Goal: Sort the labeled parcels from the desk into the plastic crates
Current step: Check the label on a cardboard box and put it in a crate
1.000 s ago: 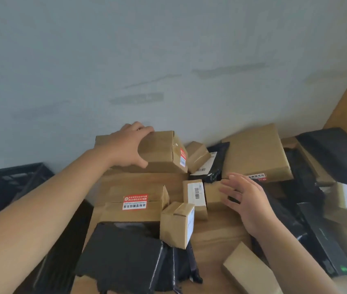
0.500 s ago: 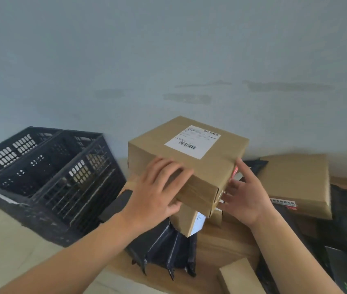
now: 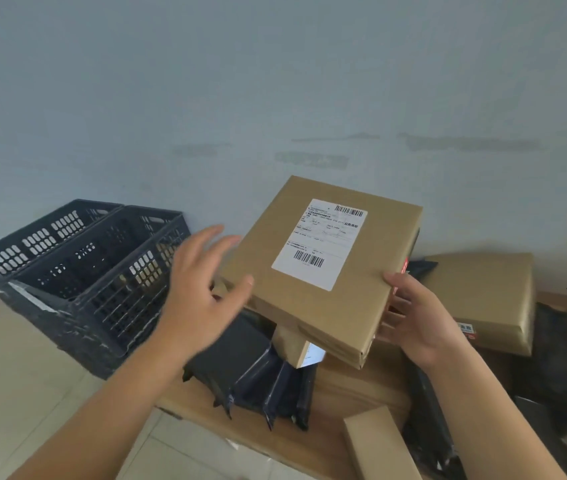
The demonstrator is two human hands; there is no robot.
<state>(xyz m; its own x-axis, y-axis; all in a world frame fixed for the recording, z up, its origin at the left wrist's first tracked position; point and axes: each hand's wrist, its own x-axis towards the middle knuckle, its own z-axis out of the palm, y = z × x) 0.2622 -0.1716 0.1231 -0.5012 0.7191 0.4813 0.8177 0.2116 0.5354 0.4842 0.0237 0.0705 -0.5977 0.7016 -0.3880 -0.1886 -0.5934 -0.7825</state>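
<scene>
Parcel (image 3: 320, 268) is gripped at its right edge by the right hand (image 3: 417, 317), label up. Crates (image 3: 78, 271) lie leftward, nearer the spread, empty left hand (image 3: 202, 292), which is blurred beside the parcel's left edge.

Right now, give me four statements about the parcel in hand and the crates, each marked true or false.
1. The held cardboard box shows a white shipping label on its upper face. True.
2. The right hand is off the box. False: it grips the box's right edge.
3. The black plastic crates stand to the left of the box. True.
4. The left hand grips a black poly bag. False: its fingers are spread at the box's left edge; the black poly bags lie below it.
</scene>
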